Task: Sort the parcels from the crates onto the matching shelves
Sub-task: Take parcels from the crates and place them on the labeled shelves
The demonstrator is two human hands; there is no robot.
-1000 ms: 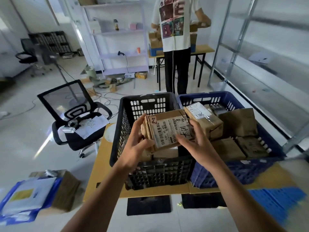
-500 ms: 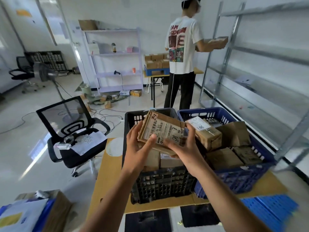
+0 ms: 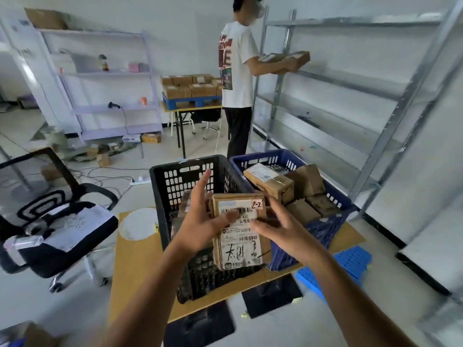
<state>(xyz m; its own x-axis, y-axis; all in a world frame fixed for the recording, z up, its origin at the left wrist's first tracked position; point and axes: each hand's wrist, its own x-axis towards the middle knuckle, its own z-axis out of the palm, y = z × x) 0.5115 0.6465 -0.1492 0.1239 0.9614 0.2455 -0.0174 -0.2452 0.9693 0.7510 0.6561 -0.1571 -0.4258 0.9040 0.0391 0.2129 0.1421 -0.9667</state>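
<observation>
A flat brown parcel (image 3: 238, 236) with a white shipping label and a small tag reading "2-2" is held upright above the black crate (image 3: 175, 176). My left hand (image 3: 203, 221) grips its left edge, thumb across the label. My right hand (image 3: 283, 229) holds its right edge with the fingers curled behind. More parcels lie in the black crate under my hands. The blue crate (image 3: 265, 157) to the right holds several brown parcels. The grey metal shelves (image 3: 350, 83) stand at the right.
Another person (image 3: 238, 78) stands beyond the crates, holding parcels at the metal shelves. A black office chair (image 3: 50, 221) is at the left. Both crates sit on a cardboard sheet (image 3: 140, 259). A far table (image 3: 193, 106) carries stacked boxes. A blue pallet (image 3: 350, 264) lies at the right.
I have turned the parcel from lying sideways to upright, its label facing me. My view has lifted, and the other person has turned to the metal shelves with parcels.
</observation>
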